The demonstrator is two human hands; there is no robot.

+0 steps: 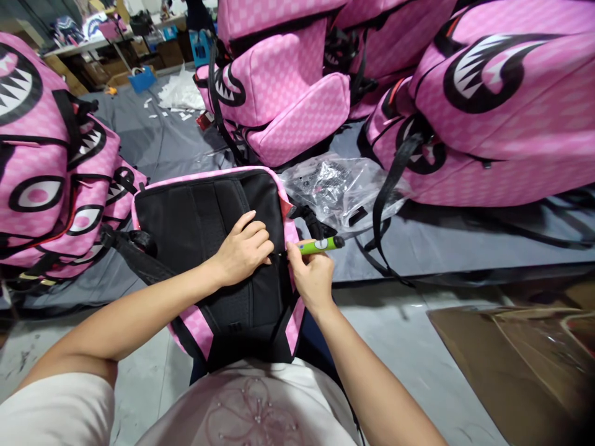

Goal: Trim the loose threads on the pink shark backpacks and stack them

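Observation:
A pink-edged backpack (181, 214) lies with its black back panel up, over the table's front edge and against my body. My left hand (246, 248) rests on that panel, fingers bent, close to the right side. At the right seam, my right hand (312, 269) is closed round a green pen-like tool (320, 245) with a black end pointing right. Its other end is hidden by my fingers, beside the bag's edge. A small red tab (287, 208) sticks out just above my right hand.
Pink backpacks with shark-mouth prints stand at the left (35, 155), behind (288, 80) and at the right (511, 136). Clear plastic bags (344, 186) lie behind my right hand. Black straps (383, 198) hang over the table edge. Brown cardboard (502, 365) is at lower right.

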